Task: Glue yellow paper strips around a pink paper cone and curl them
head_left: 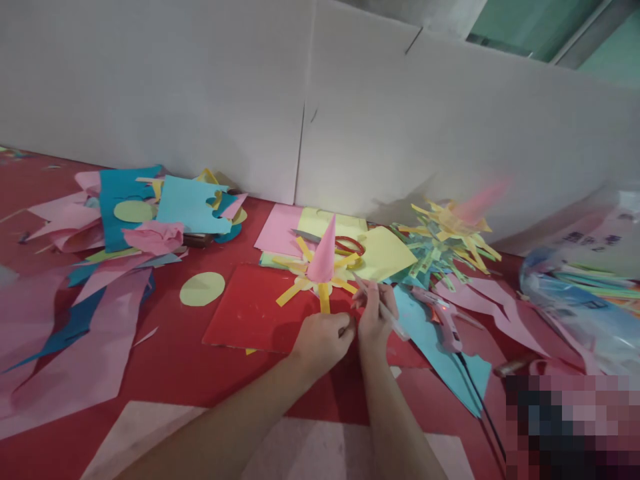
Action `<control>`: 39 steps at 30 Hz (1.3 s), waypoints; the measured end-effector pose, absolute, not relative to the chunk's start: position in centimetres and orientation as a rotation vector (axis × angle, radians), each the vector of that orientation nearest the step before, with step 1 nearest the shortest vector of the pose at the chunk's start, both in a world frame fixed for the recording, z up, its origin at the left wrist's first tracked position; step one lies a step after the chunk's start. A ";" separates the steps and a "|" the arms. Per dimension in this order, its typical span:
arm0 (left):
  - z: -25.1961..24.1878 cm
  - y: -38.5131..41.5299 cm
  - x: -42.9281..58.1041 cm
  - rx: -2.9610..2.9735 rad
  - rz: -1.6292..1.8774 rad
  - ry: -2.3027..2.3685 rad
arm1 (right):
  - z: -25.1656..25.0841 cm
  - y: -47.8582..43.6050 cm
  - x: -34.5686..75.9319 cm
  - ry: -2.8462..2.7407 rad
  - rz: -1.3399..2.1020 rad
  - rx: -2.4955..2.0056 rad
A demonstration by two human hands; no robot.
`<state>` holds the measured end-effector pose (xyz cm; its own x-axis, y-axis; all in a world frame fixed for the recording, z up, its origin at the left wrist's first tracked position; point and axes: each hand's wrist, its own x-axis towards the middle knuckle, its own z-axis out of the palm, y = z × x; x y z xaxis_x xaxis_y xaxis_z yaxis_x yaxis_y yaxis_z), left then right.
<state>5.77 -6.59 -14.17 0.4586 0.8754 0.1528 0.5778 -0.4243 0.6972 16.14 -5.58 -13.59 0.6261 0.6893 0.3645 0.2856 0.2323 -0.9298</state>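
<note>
A pink paper cone [323, 253] stands upright on yellow paper strips [320, 287] that fan out like rays over a red sheet [245, 310]. My left hand [323, 340] is curled shut just below the strips, its fingertips pinched against those of my right hand. My right hand [373, 317] is closed around a thin clear glue stick [385, 310] that slants up to the left. What the left fingers pinch is hidden.
A pink glue gun [443, 320] with a black cord lies on a blue sheet [440, 353] at the right. Scissors with red handles [347, 245] lie behind the cone. Paper scraps pile at the left [125, 220]; a yellow-and-green paper flower [445, 240] and a plastic bag [585, 300] sit at the right. White boards [300, 100] wall the back.
</note>
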 end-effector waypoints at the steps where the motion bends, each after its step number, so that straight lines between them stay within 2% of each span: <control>1: -14.1 -6.6 5.8 2.155 0.686 1.212 | -13.8 -5.4 16.4 -0.895 0.412 -1.334; 5: -13.8 -6.5 5.6 2.044 0.820 1.203 | -14.2 -4.6 16.9 -0.837 0.587 -1.309; 8: -13.6 -6.5 5.4 1.888 0.924 1.163 | -14.0 -4.4 16.8 -0.800 0.481 -1.324; 11: -13.3 -6.5 5.4 1.931 0.893 1.106 | -13.5 -4.6 16.3 -0.839 0.437 -1.332; 22: -13.7 -6.3 5.8 1.909 0.969 1.114 | -13.4 -4.2 15.7 -0.835 0.774 -1.302; 26: -14.1 -6.5 6.0 2.070 1.001 1.109 | -13.3 -4.3 15.6 -0.832 0.823 -1.348; 39: -14.0 -6.4 6.3 2.223 0.825 1.131 | -13.4 -4.5 16.0 -0.885 0.843 -1.359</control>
